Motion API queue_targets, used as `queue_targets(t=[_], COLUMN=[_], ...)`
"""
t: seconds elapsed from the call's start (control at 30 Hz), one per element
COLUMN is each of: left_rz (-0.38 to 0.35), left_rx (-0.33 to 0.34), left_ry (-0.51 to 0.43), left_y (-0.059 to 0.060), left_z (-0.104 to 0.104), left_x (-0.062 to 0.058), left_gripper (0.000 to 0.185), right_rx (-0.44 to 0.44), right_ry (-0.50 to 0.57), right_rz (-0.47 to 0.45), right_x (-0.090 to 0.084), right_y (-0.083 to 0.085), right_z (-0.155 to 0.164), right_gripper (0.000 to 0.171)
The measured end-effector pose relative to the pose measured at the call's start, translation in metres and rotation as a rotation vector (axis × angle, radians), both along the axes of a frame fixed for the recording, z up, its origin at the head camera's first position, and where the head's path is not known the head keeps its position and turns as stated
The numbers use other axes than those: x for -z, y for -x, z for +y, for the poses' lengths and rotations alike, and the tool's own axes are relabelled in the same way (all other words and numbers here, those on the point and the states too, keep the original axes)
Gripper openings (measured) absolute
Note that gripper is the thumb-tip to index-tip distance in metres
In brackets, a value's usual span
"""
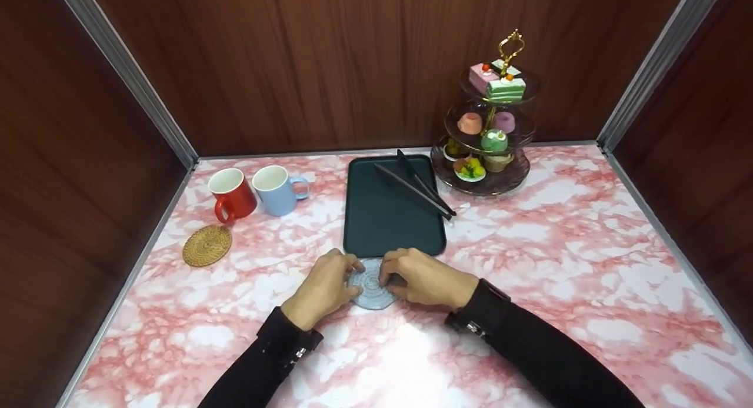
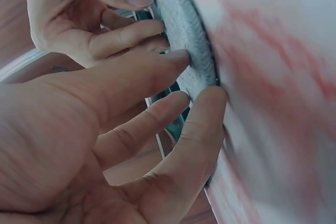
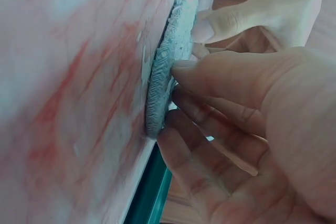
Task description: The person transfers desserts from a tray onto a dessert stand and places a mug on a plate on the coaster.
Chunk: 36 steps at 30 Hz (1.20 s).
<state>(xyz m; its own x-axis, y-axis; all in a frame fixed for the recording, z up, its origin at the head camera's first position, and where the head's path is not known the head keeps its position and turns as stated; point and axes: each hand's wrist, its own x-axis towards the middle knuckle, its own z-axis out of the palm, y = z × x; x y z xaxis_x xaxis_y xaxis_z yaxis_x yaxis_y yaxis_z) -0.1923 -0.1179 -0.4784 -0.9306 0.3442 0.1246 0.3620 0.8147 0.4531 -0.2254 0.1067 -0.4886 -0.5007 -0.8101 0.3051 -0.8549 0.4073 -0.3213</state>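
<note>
A round grey-blue woven coaster [image 1: 372,290] lies on the table just in front of a dark green tray [image 1: 382,226]. My left hand [image 1: 323,284] holds its left side; in the left wrist view the thumb rests on the upper face of the coaster [image 2: 184,19] and a fingertip is at its rim. On the opposite side, my right hand [image 1: 432,278] holds the rim with curled fingers. The right wrist view shows that thumb on the braided edge of the coaster [image 3: 160,87], with fingertips by the far rim. Parts of the rim are hidden under the fingers.
Black tongs [image 1: 415,187] lie across the tray's right edge. A three-tier stand [image 1: 512,176] with cakes and pastries stands at the back right. A red mug [image 1: 238,199], a light blue mug [image 1: 277,197] and a tan woven coaster [image 1: 207,246] are on the left. Wooden panels enclose the table.
</note>
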Motion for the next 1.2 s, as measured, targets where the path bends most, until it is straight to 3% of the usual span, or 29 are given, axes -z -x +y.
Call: queue_targets(t=[0.2,0.73,1.2], left_rz=[0.035,0.018,0.07], left_rx=[0.019,0.067,0.098], left_ry=[-0.007,-0.034,-0.01], left_y=[-0.002,-0.005,-0.006], left_z=[0.007,0.038,0.066], left_x=[0.003,0.007,0.009], left_gripper=[0.03,0.03,0.031], right_rx=[0.002,0.021,0.095], right_ry=[0.007,0.028,-0.009], right_rz=[-0.007,-0.097,-0.111], right_x=[0.0,-0.002,-0.003], right_y=[0.002,0.002,0.001], right_z=[0.009,0.044,0.071], right_gripper=[0.014,0.016,0.017])
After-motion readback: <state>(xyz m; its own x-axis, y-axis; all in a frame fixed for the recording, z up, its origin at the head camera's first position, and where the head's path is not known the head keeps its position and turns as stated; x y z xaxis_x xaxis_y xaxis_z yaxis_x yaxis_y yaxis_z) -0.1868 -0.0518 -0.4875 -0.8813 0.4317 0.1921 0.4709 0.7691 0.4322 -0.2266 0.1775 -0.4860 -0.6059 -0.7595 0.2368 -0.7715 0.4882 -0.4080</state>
